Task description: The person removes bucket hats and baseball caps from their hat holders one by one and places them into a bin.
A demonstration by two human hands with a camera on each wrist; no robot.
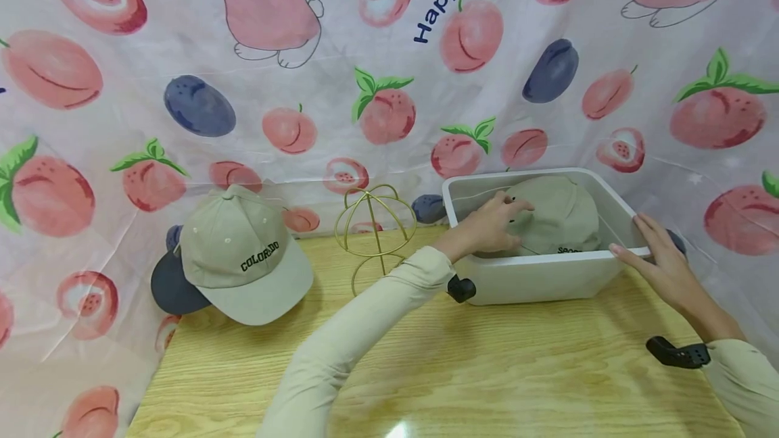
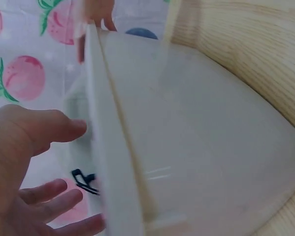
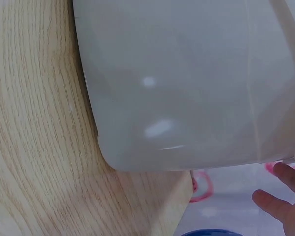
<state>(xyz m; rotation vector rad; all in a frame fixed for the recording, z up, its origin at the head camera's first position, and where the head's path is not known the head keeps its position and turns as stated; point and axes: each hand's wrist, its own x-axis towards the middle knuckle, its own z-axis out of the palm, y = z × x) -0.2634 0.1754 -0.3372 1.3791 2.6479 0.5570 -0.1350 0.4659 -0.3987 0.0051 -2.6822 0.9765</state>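
Observation:
A light grey plastic bin [image 1: 535, 280] stands at the back right of the table with a beige cap [image 1: 550, 211] inside it. My left hand [image 1: 493, 222] reaches over the bin's left side to the cap, thumb and fingers spread apart. In the left wrist view a dark strap buckle [image 2: 85, 181] shows beside those fingers. My right hand [image 1: 666, 262] rests on the bin's near right corner, fingers along the right rim and thumb at the front rim. Whether the left fingertips touch the cap cannot be told.
At the table's left stands a beige cap [image 1: 234, 245] lettered COLORADO, with a dark cap [image 1: 176, 282] partly hidden behind it. A gold wire stand [image 1: 375, 242] is between the caps and the bin. Behind hangs a peach-print cloth [image 1: 389, 86].

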